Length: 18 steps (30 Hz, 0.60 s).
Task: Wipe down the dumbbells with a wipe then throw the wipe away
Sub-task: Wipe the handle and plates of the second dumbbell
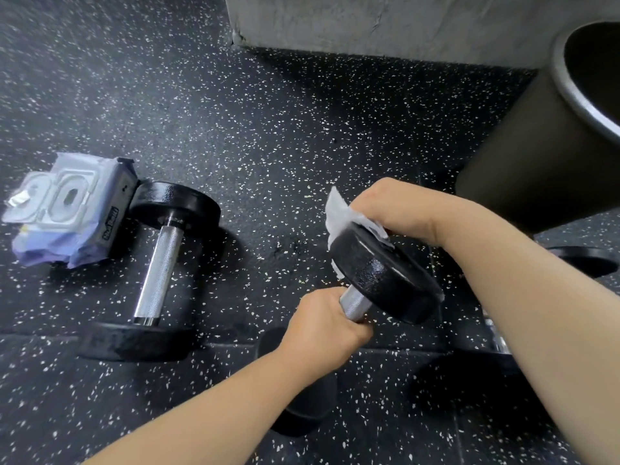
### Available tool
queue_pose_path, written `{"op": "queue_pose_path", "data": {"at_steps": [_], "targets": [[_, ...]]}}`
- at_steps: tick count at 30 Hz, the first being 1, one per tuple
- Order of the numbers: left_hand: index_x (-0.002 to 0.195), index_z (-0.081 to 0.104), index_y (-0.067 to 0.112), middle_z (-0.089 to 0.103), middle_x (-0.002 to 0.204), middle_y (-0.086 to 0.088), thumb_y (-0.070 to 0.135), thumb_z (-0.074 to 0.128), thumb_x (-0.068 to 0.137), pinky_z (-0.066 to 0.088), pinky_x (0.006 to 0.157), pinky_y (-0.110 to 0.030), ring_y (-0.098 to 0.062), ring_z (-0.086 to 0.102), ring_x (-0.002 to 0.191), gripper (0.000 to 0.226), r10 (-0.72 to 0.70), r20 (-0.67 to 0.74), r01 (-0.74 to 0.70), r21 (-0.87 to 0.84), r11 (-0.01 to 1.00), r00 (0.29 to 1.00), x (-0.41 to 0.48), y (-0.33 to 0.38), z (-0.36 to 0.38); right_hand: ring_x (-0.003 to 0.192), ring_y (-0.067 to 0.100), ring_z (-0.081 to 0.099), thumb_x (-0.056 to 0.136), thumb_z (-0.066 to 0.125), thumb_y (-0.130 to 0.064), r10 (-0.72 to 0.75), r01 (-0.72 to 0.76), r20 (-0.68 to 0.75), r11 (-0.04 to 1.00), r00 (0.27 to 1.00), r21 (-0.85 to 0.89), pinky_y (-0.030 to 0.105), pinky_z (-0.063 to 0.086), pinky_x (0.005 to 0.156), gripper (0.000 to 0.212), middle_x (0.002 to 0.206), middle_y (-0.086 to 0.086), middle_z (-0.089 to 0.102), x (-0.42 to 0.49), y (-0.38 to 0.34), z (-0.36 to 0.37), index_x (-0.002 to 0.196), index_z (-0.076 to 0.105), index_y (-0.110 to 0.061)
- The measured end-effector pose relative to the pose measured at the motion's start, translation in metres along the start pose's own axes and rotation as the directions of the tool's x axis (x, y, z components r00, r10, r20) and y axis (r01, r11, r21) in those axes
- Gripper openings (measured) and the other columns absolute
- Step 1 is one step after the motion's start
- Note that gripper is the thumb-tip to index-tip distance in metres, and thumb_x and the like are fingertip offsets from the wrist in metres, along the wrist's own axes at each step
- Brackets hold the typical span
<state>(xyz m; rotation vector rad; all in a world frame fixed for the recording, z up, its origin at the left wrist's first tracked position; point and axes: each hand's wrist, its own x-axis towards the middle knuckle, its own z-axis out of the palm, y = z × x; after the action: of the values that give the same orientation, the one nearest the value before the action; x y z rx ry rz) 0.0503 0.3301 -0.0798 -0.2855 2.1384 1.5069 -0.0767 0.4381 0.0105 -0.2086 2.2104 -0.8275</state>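
Note:
My left hand (330,325) grips the chrome handle of a black dumbbell (385,276) and holds it tilted off the floor. Its far head points up and away; the near head shows dark below my left forearm. My right hand (399,209) grips a white wipe (345,211) and presses it against the top face and edge of the raised head. A second black dumbbell (157,263) with a chrome handle lies on the floor to the left, untouched.
A pack of wipes (63,209) with its lid flipped open lies at the left, against the second dumbbell's far head. A black bin (536,135) with a metal rim stands at the right. A concrete block (369,21) sits behind. More dark weights lie under my right arm on the speckled rubber floor (268,129).

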Motion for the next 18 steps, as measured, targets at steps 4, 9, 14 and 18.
{"op": "queue_pose_path", "data": {"at_steps": [4,9,14,18], "targets": [[0.045,0.035,0.025,0.031,0.041,0.011,0.015,0.061,0.063,0.025,0.046,-0.027,-0.012,0.026,0.04,0.033,0.002,-0.028,-0.002,0.012,1.0,1.0,-0.003,0.0,0.0,0.051,0.012,0.044,0.084,0.066,-0.034,-0.079,0.076,0.076,0.996,0.994,0.043,0.024,0.038,0.058,0.039,0.058,0.003,0.049,-0.012,-0.012,0.0,0.053,0.055,-0.014],[0.045,0.031,0.023,0.03,0.039,0.01,0.015,0.061,0.066,0.025,0.041,-0.026,-0.01,0.025,0.036,0.037,-0.001,-0.048,0.001,-0.001,1.0,0.999,-0.009,0.0,-0.001,0.055,0.01,0.051,0.077,0.066,-0.017,-0.142,0.155,0.136,0.984,0.98,-0.09,0.027,0.043,0.058,0.012,0.055,-0.005,0.056,-0.017,-0.032,0.005,0.069,0.072,-0.009],[0.042,0.032,0.023,0.028,0.038,0.01,0.009,0.061,0.068,0.022,0.044,-0.023,-0.009,0.022,0.041,0.042,0.048,-0.03,-0.048,0.009,0.999,0.998,-0.009,-0.001,-0.002,0.053,0.014,0.035,0.079,0.06,-0.009,-0.073,0.067,0.08,0.995,0.994,0.079,0.031,0.03,0.061,0.036,0.051,-0.002,0.038,0.002,-0.013,0.002,0.047,0.043,-0.015],[0.041,0.028,0.023,0.025,0.04,0.011,0.01,0.063,0.067,0.021,0.047,-0.025,-0.01,0.021,0.045,0.046,0.083,0.013,-0.083,0.004,0.997,0.996,-0.009,-0.006,-0.004,0.057,0.018,0.052,0.084,0.057,-0.008,0.089,-0.156,0.166,0.881,0.982,0.448,0.028,0.042,0.06,0.02,0.064,0.006,0.056,0.008,0.022,0.005,0.064,0.06,-0.009]]}}
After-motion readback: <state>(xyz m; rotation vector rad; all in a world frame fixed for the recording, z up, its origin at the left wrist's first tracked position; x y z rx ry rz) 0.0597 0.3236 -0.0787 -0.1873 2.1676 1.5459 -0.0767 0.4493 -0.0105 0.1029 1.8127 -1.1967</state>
